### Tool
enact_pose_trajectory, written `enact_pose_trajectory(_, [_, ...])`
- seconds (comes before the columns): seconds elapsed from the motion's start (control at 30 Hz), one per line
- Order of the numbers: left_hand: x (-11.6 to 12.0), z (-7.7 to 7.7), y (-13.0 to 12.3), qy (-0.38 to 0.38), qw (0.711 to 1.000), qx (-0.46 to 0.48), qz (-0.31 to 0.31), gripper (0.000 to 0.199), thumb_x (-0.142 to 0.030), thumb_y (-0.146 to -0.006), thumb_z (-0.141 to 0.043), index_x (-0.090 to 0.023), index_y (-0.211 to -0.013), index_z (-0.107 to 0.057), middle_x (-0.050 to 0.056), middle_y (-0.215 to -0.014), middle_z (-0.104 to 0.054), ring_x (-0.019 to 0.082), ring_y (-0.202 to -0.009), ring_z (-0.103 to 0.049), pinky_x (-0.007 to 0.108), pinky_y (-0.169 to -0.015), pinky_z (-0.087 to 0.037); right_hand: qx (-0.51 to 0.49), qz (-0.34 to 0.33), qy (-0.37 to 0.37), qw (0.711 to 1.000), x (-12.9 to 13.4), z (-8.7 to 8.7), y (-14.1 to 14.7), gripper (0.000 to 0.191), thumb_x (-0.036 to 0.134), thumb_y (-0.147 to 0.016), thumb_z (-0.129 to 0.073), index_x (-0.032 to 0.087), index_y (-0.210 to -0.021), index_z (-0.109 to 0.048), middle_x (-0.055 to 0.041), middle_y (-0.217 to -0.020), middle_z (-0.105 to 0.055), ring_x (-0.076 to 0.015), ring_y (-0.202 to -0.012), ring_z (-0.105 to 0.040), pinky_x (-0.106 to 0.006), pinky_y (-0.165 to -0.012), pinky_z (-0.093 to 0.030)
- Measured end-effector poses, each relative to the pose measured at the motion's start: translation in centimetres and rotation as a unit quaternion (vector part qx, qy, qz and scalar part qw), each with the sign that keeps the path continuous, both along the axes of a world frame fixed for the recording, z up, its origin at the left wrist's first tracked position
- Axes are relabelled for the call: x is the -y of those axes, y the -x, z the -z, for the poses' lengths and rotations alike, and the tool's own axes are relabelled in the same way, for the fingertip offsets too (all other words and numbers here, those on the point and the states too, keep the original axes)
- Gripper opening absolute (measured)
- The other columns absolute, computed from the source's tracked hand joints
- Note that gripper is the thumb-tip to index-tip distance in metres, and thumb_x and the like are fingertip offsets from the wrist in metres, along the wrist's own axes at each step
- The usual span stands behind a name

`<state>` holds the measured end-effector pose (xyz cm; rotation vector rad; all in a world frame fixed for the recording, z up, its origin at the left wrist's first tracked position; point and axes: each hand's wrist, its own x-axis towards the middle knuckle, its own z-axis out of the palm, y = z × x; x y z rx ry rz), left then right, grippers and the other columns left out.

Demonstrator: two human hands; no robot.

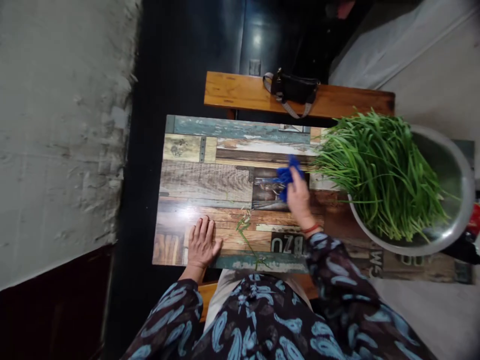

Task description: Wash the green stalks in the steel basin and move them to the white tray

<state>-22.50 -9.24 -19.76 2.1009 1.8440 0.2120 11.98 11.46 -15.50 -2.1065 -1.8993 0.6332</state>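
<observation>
My left hand point(202, 243) lies flat on the near left part of the patterned wooden table point(206, 182), its fingers spread and nothing in it. Toward the middle right of the tabletop, my right hand point(299, 197) is closed on a blue cloth point(288, 177), which is bunched under and beyond the fingers; the hand is slightly blurred. Between my hands, near the front edge, lie a few green scraps point(244, 231) of leaf and stem.
A wide metal bowl point(463, 187) at the right holds a big heap of long green leaves point(382, 175) that spills over its left rim. Beyond the table, a black bag point(298, 89) sits on a wooden bench point(236, 90). A rough wall point(63, 125) stands at left.
</observation>
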Motion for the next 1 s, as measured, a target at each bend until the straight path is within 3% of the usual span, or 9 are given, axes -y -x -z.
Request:
enact_pose_trajectory(0.07, [0.1, 0.0, 0.2, 0.0, 1.0, 0.011, -0.005, 0.084, -0.038, -0.09, -0.062, -0.016, -0.164, -0.028, 0.017, -0.167, -0.031, 0.034, -0.157, -0.024, 0.05, -0.127, -0.016, 0.075, 0.086, 0.004, 0.993, -3.6, 0.4, -3.1, 0.064, 0.031, -0.099, -0.043, 0.013, -0.16, -0.034, -0.0241, -0.144, -0.055, -0.0351, -0.126, -0.057, -0.056, -0.106, -0.046])
enact_pose_trajectory(0.13, [0.2, -0.1, 0.3, -0.002, 1.0, 0.016, -0.009, 0.083, -0.039, -0.09, -0.062, -0.016, -0.163, -0.03, 0.017, -0.166, -0.034, 0.034, -0.157, -0.025, 0.049, -0.127, -0.016, 0.128, 0.105, -0.004, 0.986, -5.7, 1.2, -2.2, 0.068, 0.033, -0.096, -0.049, 0.008, -0.158, -0.035, -0.0289, -0.15, -0.047, -0.0406, -0.135, -0.05, -0.062, -0.109, -0.041])
enact_pose_trajectory(0.23, [0.3, -0.3, 0.4, -0.008, 1.0, 0.005, -0.012, 0.082, -0.041, -0.089, -0.063, -0.015, -0.161, -0.034, 0.017, -0.164, -0.039, 0.032, -0.156, -0.027, 0.047, -0.127, -0.016, 0.081, -0.084, -0.024, 0.993, -4.8, 2.3, 5.8, 0.056, 0.021, -0.094, -0.051, 0.01, -0.15, -0.05, -0.0253, -0.153, -0.047, -0.0373, -0.141, -0.045, -0.057, -0.113, -0.04])
enact_pose_trajectory(0.33, [0.3, -0.7, 0.7, -0.013, 1.0, -0.007, -0.012, 0.079, -0.042, -0.089, -0.063, -0.014, -0.159, -0.039, 0.017, -0.161, -0.044, 0.032, -0.155, -0.029, 0.046, -0.127, -0.017, -0.071, -0.343, -0.013, 0.937, -2.7, 2.5, 14.1, 0.046, 0.01, -0.093, -0.047, 0.02, -0.135, -0.065, -0.0147, -0.145, -0.061, -0.0268, -0.134, -0.054, -0.044, -0.112, -0.045])
enact_pose_trajectory(0.4, [0.4, -0.9, 0.9, -0.005, 1.0, -0.014, -0.011, 0.076, -0.043, -0.088, -0.062, -0.014, -0.156, -0.044, 0.017, -0.16, -0.045, 0.032, -0.154, -0.032, 0.045, -0.128, -0.017, -0.13, -0.39, -0.019, 0.911, -3.7, 2.4, 16.5, 0.042, 0.01, -0.095, -0.043, 0.021, -0.125, -0.07, -0.0121, -0.14, -0.064, -0.0238, -0.13, -0.057, -0.041, -0.111, -0.046])
enact_pose_trajectory(0.57, [1.1, -0.6, 1.3, 0.009, 1.0, -0.008, -0.021, 0.076, -0.053, -0.088, -0.061, -0.016, -0.153, -0.051, 0.016, -0.158, -0.049, 0.031, -0.152, -0.035, 0.044, -0.127, -0.018, -0.08, -0.22, -0.059, 0.97, -15.4, 4.6, 16.2, 0.056, 0.017, -0.095, -0.043, 0.012, -0.151, -0.045, -0.0195, -0.149, -0.053, -0.0309, -0.139, -0.048, -0.056, -0.117, -0.039])
enact_pose_trajectory(0.7, [1.4, -0.5, 1.5, 0.014, 1.0, -0.008, -0.022, 0.076, -0.057, -0.089, -0.059, -0.016, -0.153, -0.051, 0.015, -0.157, -0.05, 0.03, -0.152, -0.036, 0.043, -0.127, -0.016, -0.015, -0.178, -0.037, 0.983, -20.5, 7.3, 21.5, 0.066, 0.018, -0.092, -0.051, 0.005, -0.155, -0.036, -0.0266, -0.152, -0.045, -0.0367, -0.145, -0.038, -0.063, -0.119, -0.028])
enact_pose_trajectory(0.87, [1.3, -0.7, 1.8, 0.023, 1.0, -0.015, -0.008, 0.077, -0.062, -0.09, -0.055, -0.017, -0.152, -0.052, 0.015, -0.156, -0.051, 0.031, -0.151, -0.038, 0.042, -0.127, -0.015, -0.072, -0.38, 0.019, 0.922, -15.8, 6.9, 32.6, 0.056, 0.013, -0.096, -0.049, 0.011, -0.152, -0.047, -0.021, -0.158, -0.044, -0.033, -0.151, -0.032, -0.057, -0.122, -0.025])
enact_pose_trajectory(1.0, [1.3, -0.6, 1.8, 0.013, 1.0, -0.007, -0.011, 0.074, -0.06, -0.092, -0.053, -0.016, -0.151, -0.053, 0.015, -0.156, -0.051, 0.031, -0.149, -0.04, 0.042, -0.127, -0.015, -0.132, -0.508, 0.071, 0.848, -8.1, 5.1, 35.0, 0.051, 0.004, -0.096, -0.044, 0.023, -0.141, -0.062, -0.0107, -0.151, -0.056, -0.0259, -0.146, -0.042, -0.048, -0.12, -0.032])
